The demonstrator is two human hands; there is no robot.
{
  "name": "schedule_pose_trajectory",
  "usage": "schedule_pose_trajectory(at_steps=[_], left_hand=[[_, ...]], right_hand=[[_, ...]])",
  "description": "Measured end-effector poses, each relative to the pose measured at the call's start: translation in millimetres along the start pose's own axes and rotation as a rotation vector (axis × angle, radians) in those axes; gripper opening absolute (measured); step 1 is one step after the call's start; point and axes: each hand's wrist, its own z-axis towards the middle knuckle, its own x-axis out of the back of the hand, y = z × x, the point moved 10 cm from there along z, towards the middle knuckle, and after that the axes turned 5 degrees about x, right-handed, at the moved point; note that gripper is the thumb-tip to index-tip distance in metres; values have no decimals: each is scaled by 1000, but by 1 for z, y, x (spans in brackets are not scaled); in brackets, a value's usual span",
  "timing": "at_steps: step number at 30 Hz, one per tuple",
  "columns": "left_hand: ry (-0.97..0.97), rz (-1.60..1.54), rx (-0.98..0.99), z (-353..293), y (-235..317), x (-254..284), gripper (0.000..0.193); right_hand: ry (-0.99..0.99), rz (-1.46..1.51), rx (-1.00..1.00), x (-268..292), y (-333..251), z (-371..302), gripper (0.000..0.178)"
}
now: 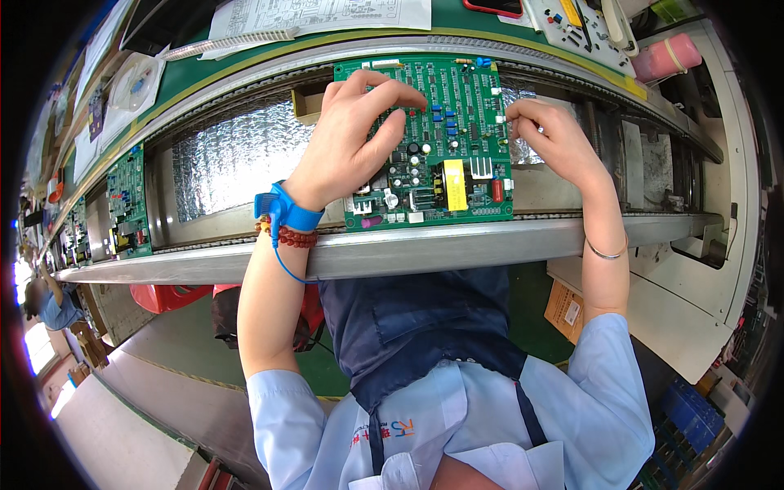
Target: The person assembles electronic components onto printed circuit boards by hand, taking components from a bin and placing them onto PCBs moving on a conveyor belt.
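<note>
A populated green circuit board (482, 77) lies across the conveyor rails in front of me, with a yellow transformer (454, 184), blue parts, round capacitors and a heat sink (481, 168) on it. My left hand (357, 135) is over the board's left half. Its index fingertip reaches down among small components near the blue parts, and the thumb stays apart from it. A blue wrist strap (287, 209) with a cord is on that wrist. At the board's right edge, beside the white connectors, my right hand (557, 140) has its fingers pinched together; whatever is between them is too small to make out.
The front metal rail (457, 249) runs between me and the board. More circuit boards (127, 200) sit on the line to the left. Behind are paper drawings (327, 15), a tray of loose parts (572, 28) and a pink cylinder (668, 57). Someone works at far left.
</note>
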Motion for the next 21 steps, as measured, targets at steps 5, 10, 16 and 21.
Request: schedule_pose_trajectory(at_steps=[5, 10, 16, 21], left_hand=[[105, -14, -58, 0, 4, 7, 23], [91, -59, -31, 1, 4, 11, 19], [187, -10, -33, 1, -1, 20, 18], [273, 23, 103, -4, -18, 38, 16]], right_hand=[[7, -4, 10, 1, -1, 0, 20], [10, -18, 20, 1, -2, 1, 20], [13, -12, 15, 1, 0, 0, 20], [16, -3, 13, 1, -1, 0, 20]])
